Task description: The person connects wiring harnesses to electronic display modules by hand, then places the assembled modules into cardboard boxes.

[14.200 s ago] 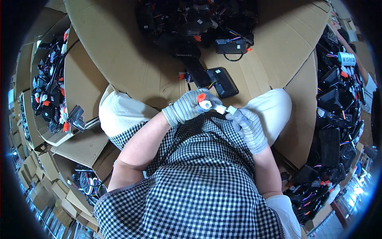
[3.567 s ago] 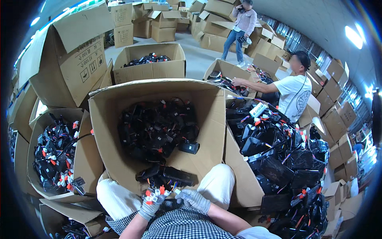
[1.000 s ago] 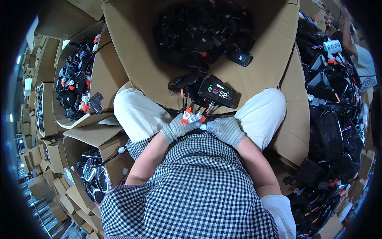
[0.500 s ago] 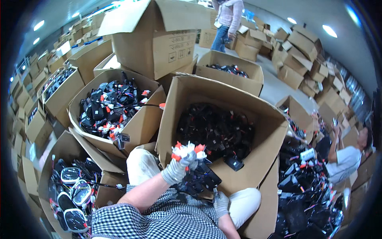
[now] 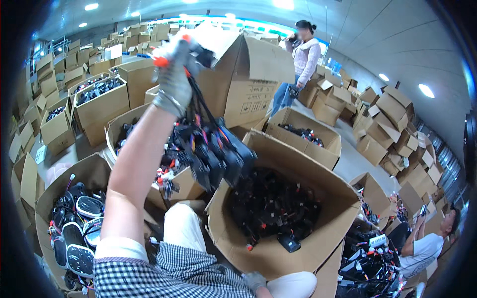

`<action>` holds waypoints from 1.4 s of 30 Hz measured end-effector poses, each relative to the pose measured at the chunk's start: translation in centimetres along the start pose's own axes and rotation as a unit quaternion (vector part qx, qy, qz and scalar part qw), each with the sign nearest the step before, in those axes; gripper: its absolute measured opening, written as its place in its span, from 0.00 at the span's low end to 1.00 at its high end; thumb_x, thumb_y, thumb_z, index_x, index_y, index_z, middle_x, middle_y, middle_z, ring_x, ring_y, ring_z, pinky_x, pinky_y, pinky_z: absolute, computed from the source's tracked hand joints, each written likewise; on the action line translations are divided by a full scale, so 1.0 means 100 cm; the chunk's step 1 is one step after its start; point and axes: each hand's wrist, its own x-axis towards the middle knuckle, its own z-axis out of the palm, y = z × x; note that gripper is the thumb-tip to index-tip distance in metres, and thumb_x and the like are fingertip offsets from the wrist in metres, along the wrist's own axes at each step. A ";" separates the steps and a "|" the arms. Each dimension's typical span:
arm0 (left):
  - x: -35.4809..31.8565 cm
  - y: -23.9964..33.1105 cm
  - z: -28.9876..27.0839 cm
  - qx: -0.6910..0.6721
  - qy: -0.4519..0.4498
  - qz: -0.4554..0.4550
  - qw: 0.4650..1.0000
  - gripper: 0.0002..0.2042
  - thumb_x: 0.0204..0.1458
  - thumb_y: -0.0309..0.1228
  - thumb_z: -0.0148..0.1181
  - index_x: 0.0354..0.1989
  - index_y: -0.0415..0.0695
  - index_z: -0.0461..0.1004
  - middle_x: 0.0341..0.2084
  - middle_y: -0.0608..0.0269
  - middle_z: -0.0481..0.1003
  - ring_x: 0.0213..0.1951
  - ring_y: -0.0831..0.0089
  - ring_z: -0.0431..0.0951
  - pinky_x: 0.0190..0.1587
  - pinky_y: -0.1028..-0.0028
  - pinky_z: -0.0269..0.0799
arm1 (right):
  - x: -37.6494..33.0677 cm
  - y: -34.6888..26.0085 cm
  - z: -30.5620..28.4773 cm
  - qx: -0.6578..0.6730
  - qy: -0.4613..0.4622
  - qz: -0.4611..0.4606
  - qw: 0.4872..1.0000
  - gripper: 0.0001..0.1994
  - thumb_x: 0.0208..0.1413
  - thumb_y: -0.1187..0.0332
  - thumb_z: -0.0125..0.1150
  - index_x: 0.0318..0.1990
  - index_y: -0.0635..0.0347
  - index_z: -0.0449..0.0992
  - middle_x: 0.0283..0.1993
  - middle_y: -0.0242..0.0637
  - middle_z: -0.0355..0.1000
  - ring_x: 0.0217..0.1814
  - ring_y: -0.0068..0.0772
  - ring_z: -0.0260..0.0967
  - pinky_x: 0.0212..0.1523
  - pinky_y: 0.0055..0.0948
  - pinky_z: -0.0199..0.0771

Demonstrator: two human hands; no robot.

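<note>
My left hand (image 5: 175, 82), in a pale knit glove, is raised high at the upper left. It is closed round the cables of a bunch of black control boxes (image 5: 218, 154) that hang below it by their wires. Red and white plugs (image 5: 161, 61) stick out at the top of the fist. Under and right of the bunch stands an open cardboard box (image 5: 318, 208) part filled with similar black units (image 5: 276, 206). My right hand (image 5: 255, 281), also gloved, is low by my right knee; its fingers are too small and dim to read.
Behind the hanging bunch is another carton of wired units (image 5: 171, 164). At left, a carton holds white-rimmed oval units (image 5: 79, 258). A tall carton (image 5: 251, 82) stands behind. One person (image 5: 304, 59) stands at the back; another (image 5: 422, 251) sits at right beside a heap of black units (image 5: 370, 263).
My left hand has swung up and left from above the box, lifting the bunch of control boxes. My right hand has drawn down towards my lap. The view has tilted upward.
</note>
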 end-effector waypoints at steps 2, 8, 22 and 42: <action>0.048 0.011 -0.019 0.021 0.090 0.055 0.994 0.16 0.49 0.47 0.57 0.27 0.46 0.71 0.12 0.75 0.62 0.15 0.85 0.59 0.21 0.80 0.56 | 0.023 0.020 0.046 -0.074 -0.022 -0.075 0.994 0.22 0.57 0.50 0.38 0.44 0.53 0.74 0.49 0.46 0.69 0.54 0.48 0.64 0.52 0.43 0.64; 0.076 -0.031 -0.131 0.336 0.098 0.031 0.936 0.14 0.44 0.46 0.59 0.27 0.49 0.68 0.17 0.75 0.65 0.20 0.80 0.63 0.25 0.77 0.58 | -0.021 -0.014 -0.030 -0.046 -0.075 -0.030 0.996 0.20 0.58 0.52 0.38 0.46 0.52 0.73 0.50 0.43 0.68 0.54 0.44 0.65 0.53 0.39 0.64; -0.227 -0.117 -0.274 0.755 -0.205 -0.319 0.535 0.23 0.48 0.54 0.40 0.36 0.50 0.73 0.35 0.55 0.76 0.37 0.58 0.75 0.39 0.65 0.69 | -0.014 -0.004 -0.020 -0.123 -0.047 -0.171 0.976 0.16 0.54 0.61 0.41 0.41 0.53 0.76 0.44 0.43 0.71 0.50 0.42 0.67 0.52 0.37 0.66; -0.278 -0.022 -0.200 0.795 -0.164 -0.035 0.583 0.30 0.29 0.36 0.64 0.48 0.51 0.66 0.48 0.64 0.65 0.53 0.65 0.62 0.59 0.69 0.51 | 0.014 0.013 0.013 -0.020 -0.046 -0.091 0.995 0.19 0.56 0.57 0.39 0.44 0.57 0.74 0.49 0.48 0.68 0.53 0.47 0.64 0.54 0.41 0.63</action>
